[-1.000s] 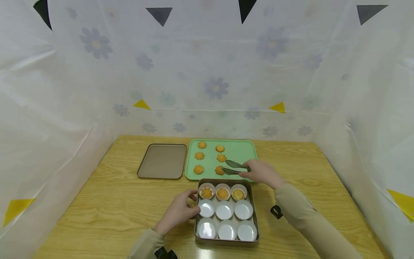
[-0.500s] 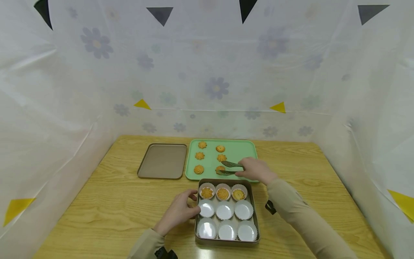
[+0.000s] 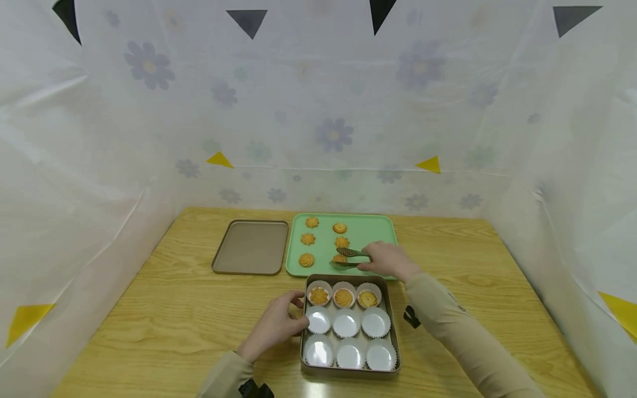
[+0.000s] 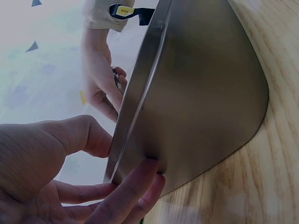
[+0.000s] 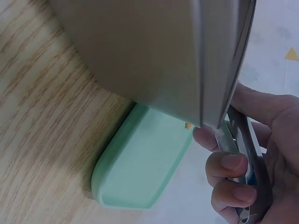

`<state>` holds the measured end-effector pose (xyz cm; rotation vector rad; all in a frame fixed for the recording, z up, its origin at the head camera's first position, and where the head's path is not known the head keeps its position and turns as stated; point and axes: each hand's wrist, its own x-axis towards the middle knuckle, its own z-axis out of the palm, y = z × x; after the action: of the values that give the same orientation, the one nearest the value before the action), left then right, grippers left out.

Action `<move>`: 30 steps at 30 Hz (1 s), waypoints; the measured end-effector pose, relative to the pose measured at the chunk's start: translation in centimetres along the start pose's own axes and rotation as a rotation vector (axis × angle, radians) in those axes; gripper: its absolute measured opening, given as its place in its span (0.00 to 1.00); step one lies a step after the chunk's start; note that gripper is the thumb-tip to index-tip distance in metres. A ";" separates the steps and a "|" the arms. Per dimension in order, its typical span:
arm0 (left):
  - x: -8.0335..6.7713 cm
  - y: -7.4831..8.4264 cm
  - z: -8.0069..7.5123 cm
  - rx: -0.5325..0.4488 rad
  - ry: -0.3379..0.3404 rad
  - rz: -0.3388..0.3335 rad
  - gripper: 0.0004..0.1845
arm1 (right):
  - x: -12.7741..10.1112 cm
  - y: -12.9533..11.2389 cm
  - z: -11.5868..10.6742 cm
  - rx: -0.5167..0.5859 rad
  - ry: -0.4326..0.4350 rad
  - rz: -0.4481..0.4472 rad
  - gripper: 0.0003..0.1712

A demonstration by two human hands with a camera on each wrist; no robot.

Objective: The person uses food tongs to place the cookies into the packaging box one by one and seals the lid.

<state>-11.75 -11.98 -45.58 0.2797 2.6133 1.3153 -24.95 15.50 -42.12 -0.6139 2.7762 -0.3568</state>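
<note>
My left hand (image 3: 275, 325) holds the side of the tin (image 3: 350, 373). Beyond it, my right hand (image 3: 388, 260) grips tongs (image 3: 352, 252), their prongs parted about the nearest right-column cookie (image 3: 339, 258) on the green tray (image 3: 378, 228); contact cannot be told. The cookie is probably light, dry and crumbly, best pinched softly across its sides.

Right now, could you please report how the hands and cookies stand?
Right hand grips tongs, tips apart at front-right cookie. Left hand holds tin. Another cookie close behind.
</note>
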 end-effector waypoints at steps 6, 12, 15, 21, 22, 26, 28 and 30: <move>0.0 0.0 0.0 -0.006 -0.002 -0.006 0.35 | 0.1 0.2 0.3 -0.032 0.021 -0.011 0.22; 0.0 0.1 0.0 -0.004 -0.003 -0.005 0.35 | 0.1 0.2 0.4 -0.040 0.029 -0.013 0.22; -0.1 0.1 0.0 -0.004 -0.004 -0.003 0.35 | 0.1 0.2 0.4 -0.039 0.034 -0.015 0.22; -0.1 0.2 -0.1 0.005 0.002 0.002 0.35 | 0.1 0.1 0.5 -0.050 0.045 -0.020 0.22; -0.1 0.2 -0.1 0.006 0.003 0.003 0.35 | 0.1 0.1 0.5 -0.054 0.047 -0.020 0.22; -0.1 0.2 -0.1 0.008 0.003 0.001 0.35 | 0.1 0.2 0.6 -0.070 0.059 -0.021 0.21; -0.1 0.2 -0.1 0.007 0.001 -0.001 0.35 | 0.1 0.3 0.7 -0.072 0.063 -0.022 0.20; -0.1 0.2 -0.1 0.003 -0.001 -0.002 0.36 | 0.1 0.3 0.7 -0.071 0.067 -0.025 0.18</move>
<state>-11.66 -11.96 -45.38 0.2785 2.6143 1.3100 -24.91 15.65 -42.88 -0.6664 2.8584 -0.2897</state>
